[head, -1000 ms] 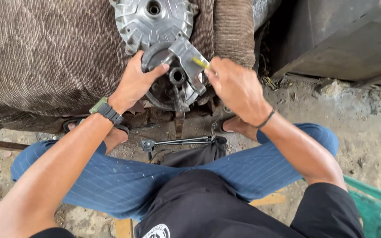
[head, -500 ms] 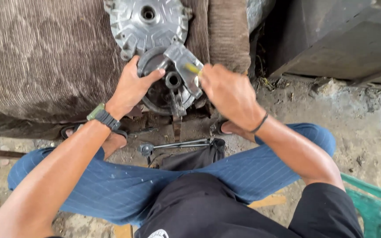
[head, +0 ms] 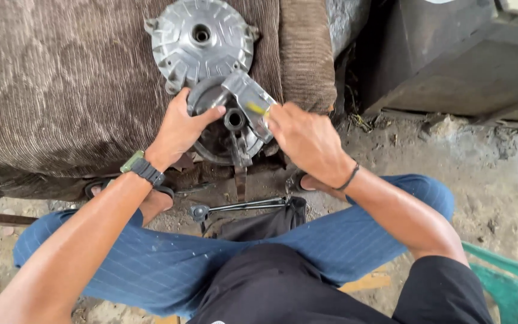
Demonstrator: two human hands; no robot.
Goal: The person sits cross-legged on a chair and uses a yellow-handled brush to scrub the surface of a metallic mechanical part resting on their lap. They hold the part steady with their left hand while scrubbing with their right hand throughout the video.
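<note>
Centre frame, slightly above the middle: a dark round metal part (head: pixel 226 129) with a hollow tube at its heart, standing on edge against the front of a brown corduroy cushion (head: pixel 61 78). A grey flat metal plate (head: pixel 248 96) lies tilted across its upper right. Directly above, touching or just overlapping the dark part's top edge, sits a silver finned hub (head: pixel 202 39) with a central hole, leaning on the same cushion.

The left hand (head: pixel 178 129) comes in from the lower left, fingers curled over the dark part's left rim, thumb pressed toward the centre: a firm, half-closed grip. A dark wristwatch (head: pixel 145 170) with a green edge rides that wrist.

The right hand (head: pixel 307 141) comes from the right, fingers bunched round something small with a yellow tip (head: pixel 258 109), pressed against the grey plate; what the tool is, I cannot tell. A thin dark band (head: pixel 349 177) circles this wrist.

Below the part, on the dirt ground (head: pixel 481 180), a long-handled metal tool (head: pixel 241 207) lies between blue striped trouser legs (head: pixel 151 264). Green edge (head: pixel 505 282) at lower right; dark box (head: pixel 463 60) at upper right.
</note>
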